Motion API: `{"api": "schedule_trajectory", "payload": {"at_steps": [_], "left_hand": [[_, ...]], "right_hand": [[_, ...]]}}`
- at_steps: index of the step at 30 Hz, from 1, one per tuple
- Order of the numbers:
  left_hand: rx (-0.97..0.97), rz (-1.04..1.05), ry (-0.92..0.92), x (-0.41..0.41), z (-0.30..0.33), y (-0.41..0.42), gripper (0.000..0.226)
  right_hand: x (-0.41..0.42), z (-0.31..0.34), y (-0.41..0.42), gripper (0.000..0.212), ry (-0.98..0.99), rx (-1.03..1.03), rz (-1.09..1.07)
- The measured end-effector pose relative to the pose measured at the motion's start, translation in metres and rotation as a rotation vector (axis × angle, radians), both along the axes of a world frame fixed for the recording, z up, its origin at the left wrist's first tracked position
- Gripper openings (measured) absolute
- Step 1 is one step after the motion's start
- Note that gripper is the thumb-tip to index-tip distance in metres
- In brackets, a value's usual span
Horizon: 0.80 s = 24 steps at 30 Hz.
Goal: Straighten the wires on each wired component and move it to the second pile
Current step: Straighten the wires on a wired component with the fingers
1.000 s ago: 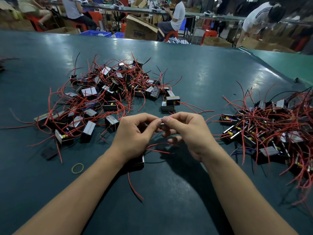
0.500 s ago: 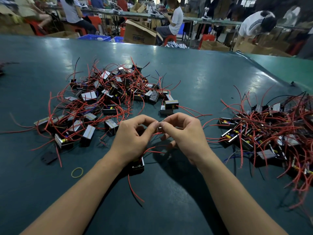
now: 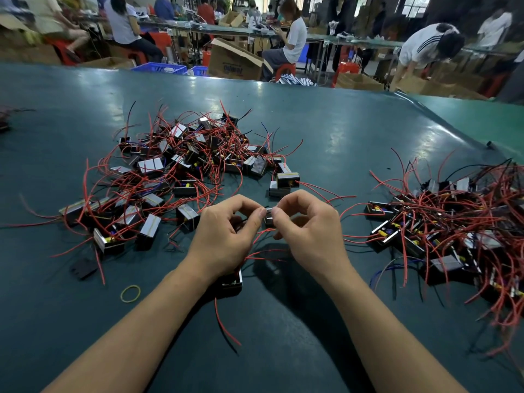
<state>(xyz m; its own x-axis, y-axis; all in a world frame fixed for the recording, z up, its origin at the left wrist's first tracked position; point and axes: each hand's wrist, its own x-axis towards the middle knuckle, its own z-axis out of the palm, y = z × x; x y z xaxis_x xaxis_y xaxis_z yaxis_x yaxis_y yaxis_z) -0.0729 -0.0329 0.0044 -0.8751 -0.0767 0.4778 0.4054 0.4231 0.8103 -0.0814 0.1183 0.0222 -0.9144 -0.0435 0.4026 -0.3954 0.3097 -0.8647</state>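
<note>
In the centre of the frame, the left hand (image 3: 226,239) and the right hand (image 3: 309,231) are meeting above the dark green table (image 3: 326,143). Both are pinching one small wired component (image 3: 268,218) between thumb and index finger, the left hand on its left side and the right hand on its right side. The other fingers of both hands are curling loosely underneath. The component is being held just off the table, and only a small dark and silver part of it is showing between the fingertips. Its thin red wires (image 3: 262,255) are hanging down and bending toward the lower middle, between the two wrists.

Under the left wrist, another black component (image 3: 232,282) is lying on the table, with a red wire (image 3: 224,321) running from it toward the bottom of the frame.

In the left and upper-middle part of the frame, a big pile (image 3: 181,171) of similar components is lying with tangled red wires. At the right edge of the frame, a second pile (image 3: 453,231) is lying, well apart from the first. The hands are working between the two piles.

A yellow rubber band (image 3: 130,293) is lying in the lower left, near a small flat black piece (image 3: 83,268). Along the top of the frame, people are sitting among cardboard boxes (image 3: 235,62).
</note>
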Motion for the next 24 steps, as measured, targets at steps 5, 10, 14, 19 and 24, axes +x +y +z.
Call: {"api": "schedule_trajectory", "payload": {"at_steps": [5,10,14,19,24], "left_hand": [[-0.016,0.032,0.001,0.000,0.000,0.000,0.011],[-0.018,-0.009,-0.004,-0.001,0.000,-0.001,0.008],[-0.023,-0.091,0.001,0.001,0.000,-0.003,0.006],[-0.049,-0.117,0.061,0.001,0.001,-0.005,0.004],[-0.100,-0.138,0.111,0.004,0.003,-0.006,0.011]], "right_hand": [[-0.002,-0.006,0.000,0.010,0.209,0.140,-0.053],[-0.004,-0.004,0.007,0.006,0.329,0.198,0.022],[-0.009,-0.001,0.013,0.002,0.349,0.184,0.086],[-0.009,0.004,0.014,0.004,-0.091,-0.054,0.164],[-0.009,0.005,0.018,0.018,-0.396,-0.117,0.338]]}}
